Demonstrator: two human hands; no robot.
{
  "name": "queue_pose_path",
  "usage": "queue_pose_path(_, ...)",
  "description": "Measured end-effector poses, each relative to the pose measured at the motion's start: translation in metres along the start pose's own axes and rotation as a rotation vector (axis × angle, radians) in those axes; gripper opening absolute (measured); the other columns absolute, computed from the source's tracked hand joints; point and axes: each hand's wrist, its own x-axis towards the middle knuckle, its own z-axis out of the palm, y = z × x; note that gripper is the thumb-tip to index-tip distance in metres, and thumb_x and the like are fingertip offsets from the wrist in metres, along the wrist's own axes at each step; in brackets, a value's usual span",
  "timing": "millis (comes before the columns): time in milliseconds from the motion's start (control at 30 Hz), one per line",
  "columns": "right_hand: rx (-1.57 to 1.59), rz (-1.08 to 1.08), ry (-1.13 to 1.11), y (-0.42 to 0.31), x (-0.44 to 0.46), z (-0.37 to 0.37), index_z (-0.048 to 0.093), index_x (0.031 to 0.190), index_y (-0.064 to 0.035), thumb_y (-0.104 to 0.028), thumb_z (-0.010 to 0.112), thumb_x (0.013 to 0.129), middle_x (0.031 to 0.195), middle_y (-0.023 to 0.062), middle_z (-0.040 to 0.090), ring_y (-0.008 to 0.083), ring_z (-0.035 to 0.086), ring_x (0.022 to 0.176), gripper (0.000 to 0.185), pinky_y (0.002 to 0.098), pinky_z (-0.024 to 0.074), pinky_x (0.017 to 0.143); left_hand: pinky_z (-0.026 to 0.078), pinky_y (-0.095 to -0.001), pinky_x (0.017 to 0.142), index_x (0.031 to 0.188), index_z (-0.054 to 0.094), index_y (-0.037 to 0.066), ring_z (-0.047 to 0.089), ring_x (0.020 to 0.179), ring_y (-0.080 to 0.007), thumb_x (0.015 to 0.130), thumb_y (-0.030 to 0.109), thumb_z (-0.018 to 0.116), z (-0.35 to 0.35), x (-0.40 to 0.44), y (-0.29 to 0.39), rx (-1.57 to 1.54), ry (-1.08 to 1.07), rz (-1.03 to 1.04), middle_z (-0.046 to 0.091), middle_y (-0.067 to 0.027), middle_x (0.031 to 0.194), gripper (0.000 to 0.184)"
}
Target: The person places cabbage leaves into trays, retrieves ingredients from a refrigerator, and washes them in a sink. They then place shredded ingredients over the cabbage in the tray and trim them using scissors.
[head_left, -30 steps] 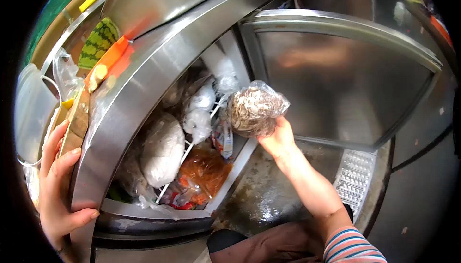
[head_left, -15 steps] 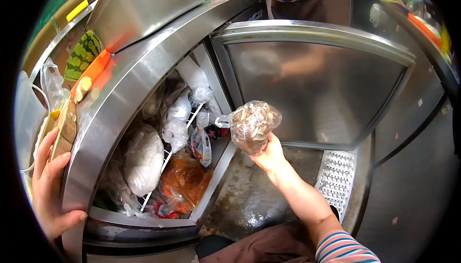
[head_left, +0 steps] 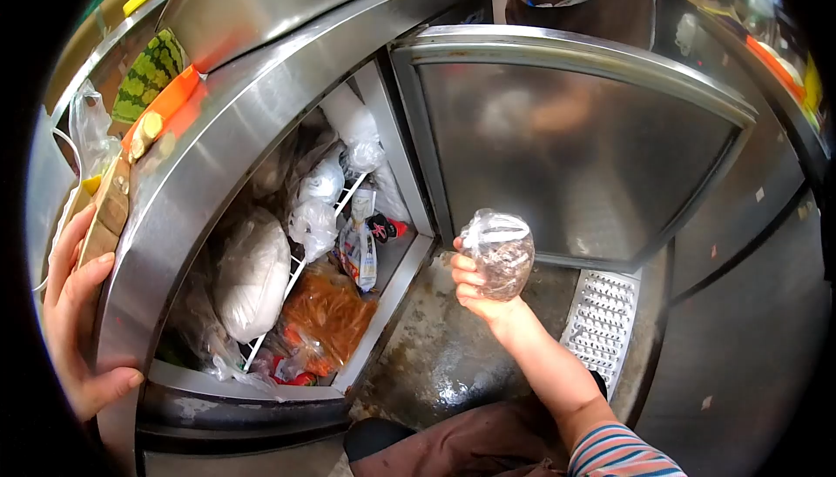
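Observation:
My right hand (head_left: 484, 290) is closed around a clear plastic bag (head_left: 503, 259) packed with brown, crumbly-looking contents that I cannot name. The bag is held up in front of the opened steel door (head_left: 566, 155), above the floor. On the left, my left hand (head_left: 78, 325) rests with fingers apart against the counter's edge (head_left: 131, 294), beside a wooden board (head_left: 104, 216). Between the hands is the open fridge compartment, with a white filled bag (head_left: 252, 277), a bag of orange-brown food (head_left: 329, 310) and smaller white bags (head_left: 315, 225) around a white wire rack (head_left: 292, 277).
A steel container (head_left: 270, 7), a cut watermelon (head_left: 148, 77) and an orange-handled object (head_left: 170, 103) are on the counter. Across the door stands another person in a brown apron (head_left: 583, 7). A perforated metal step (head_left: 601, 325) lies at right on the wet floor (head_left: 435, 346).
My right hand has turned the bag, so its fingers now show on the left side, and moved it slightly right and down. My left hand stays at the counter edge.

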Motion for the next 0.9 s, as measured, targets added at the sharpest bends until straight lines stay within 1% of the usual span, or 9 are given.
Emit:
queue_pose_path(167, -0.062, -0.011, 0.159, -0.004, -0.022, 0.000, 0.051, 0.120, 0.0001, -0.031, 0.048, 0.091, 0.074, 0.0077, 0.044, 0.0153, 0.040, 0.052, 0.043, 0.0276, 0.0307, 0.043, 0.030, -0.0508, 0.106, 0.136, 0.038, 0.014, 0.021, 0.138, -0.0402, 0.070, 0.058, 0.067, -0.005, 0.002, 0.003, 0.042, -0.059, -0.002, 0.014, -0.0246, 0.147, 0.084)
queue_pose_path(233, -0.111, 0.118, -0.057, -0.002, -0.025, 0.002, 0.050, 0.123, -0.0005, -0.034, 0.049, 0.090, 0.073, 0.0088, 0.045, 0.0159, 0.039, 0.052, 0.047, 0.0280, 0.0307, 0.043, 0.030, -0.0519, 0.107, 0.138, 0.033, 0.015, 0.019, 0.138, -0.0403, 0.072, 0.055, 0.066, -0.005, 0.002, 0.005, 0.009, -0.094, -0.036, 0.010, -0.0234, 0.148, 0.084)
queue_pose_path(367, 0.044, 0.226, -0.122, 0.002, -0.032, 0.003, 0.049, 0.127, -0.0054, -0.051, 0.054, 0.083, 0.103, 0.0179, 0.058, 0.0303, 0.056, 0.077, 0.064, 0.0383, 0.0479, 0.055, 0.030, -0.0541, 0.106, 0.140, 0.030, 0.017, 0.017, 0.138, -0.0416, 0.073, 0.051, 0.068, -0.006, 0.003, 0.002, -0.023, -0.118, -0.010, 0.005, -0.0233, 0.149, 0.085)
queue_pose_path(467, 0.112, 0.175, -0.085, -0.006, -0.032, 0.018, 0.060, 0.118, -0.0112, -0.049, 0.054, 0.083, 0.123, 0.0131, 0.056, 0.0359, 0.057, 0.101, 0.052, 0.0505, 0.0513, 0.080, 0.029, -0.0546, 0.106, 0.139, 0.032, 0.017, 0.018, 0.137, -0.0448, 0.071, 0.055, 0.070, -0.003, -0.003, -0.008, 0.012, -0.045, 0.039, 0.006, -0.0274, 0.148, 0.087)
queue_pose_path(633, 0.040, 0.097, -0.147, -0.024, -0.030, 0.052, 0.060, 0.115, -0.0092, -0.036, 0.056, 0.086, 0.115, 0.0132, 0.060, 0.0328, 0.057, 0.103, 0.039, 0.0455, 0.0523, 0.081, 0.026, -0.0543, 0.107, 0.131, 0.043, 0.009, 0.025, 0.134, -0.0467, 0.071, 0.056, 0.069, -0.005, -0.006, 0.005, -0.053, -0.052, -0.017, 0.019, -0.0333, 0.143, 0.081)
queue_pose_path(700, 0.031, 0.053, -0.098, -0.024, -0.031, 0.077, 0.060, 0.116, -0.0083, -0.034, 0.057, 0.086, 0.114, 0.0142, 0.061, 0.0336, 0.058, 0.102, 0.040, 0.0453, 0.0532, 0.080, 0.025, -0.0530, 0.107, 0.126, 0.048, 0.003, 0.026, 0.135, -0.0454, 0.071, 0.063, 0.064, -0.010, -0.002, 0.018, -0.197, -0.099, -0.199, 0.022, -0.0356, 0.142, 0.083)
queue_pose_path(767, 0.040, -0.011, -0.005, -0.017, -0.031, 0.110, 0.059, 0.116, -0.0067, -0.034, 0.057, 0.086, 0.111, 0.0153, 0.062, 0.0343, 0.059, 0.101, 0.041, 0.0456, 0.0542, 0.081, 0.027, -0.0514, 0.107, 0.126, 0.047, 0.003, 0.028, 0.133, -0.0452, 0.073, 0.047, 0.069, 0.006, -0.012, -0.003, -0.056, 0.071, 0.049, 0.031, -0.0311, 0.140, 0.073)
queue_pose_path(833, -0.031, -0.065, 0.003, -0.019, -0.038, 0.133, 0.057, 0.115, -0.0058, -0.045, 0.055, 0.086, 0.105, 0.0161, 0.061, 0.0350, 0.056, 0.100, 0.048, 0.0445, 0.0534, 0.074, 0.028, -0.0529, 0.109, 0.140, 0.040, 0.017, 0.029, 0.134, -0.0430, 0.070, 0.015, 0.076, -0.024, -0.001, 0.027, -0.087, -0.273, -0.231, 0.022, -0.0191, 0.151, 0.079)
queue_pose_path(900, 0.034, -0.165, 0.153, -0.027, -0.053, 0.163, 0.056, 0.115, -0.0061, -0.049, 0.053, 0.086, 0.107, 0.0159, 0.060, 0.0350, 0.055, 0.102, 0.052, 0.0453, 0.0524, 0.076, 0.029, -0.0513, 0.108, 0.139, 0.041, 0.015, 0.029, 0.133, -0.0436, 0.069, 0.014, 0.077, -0.019, 0.012, 0.036, -0.129, -0.252, -0.119, 0.024, -0.0206, 0.150, 0.078)
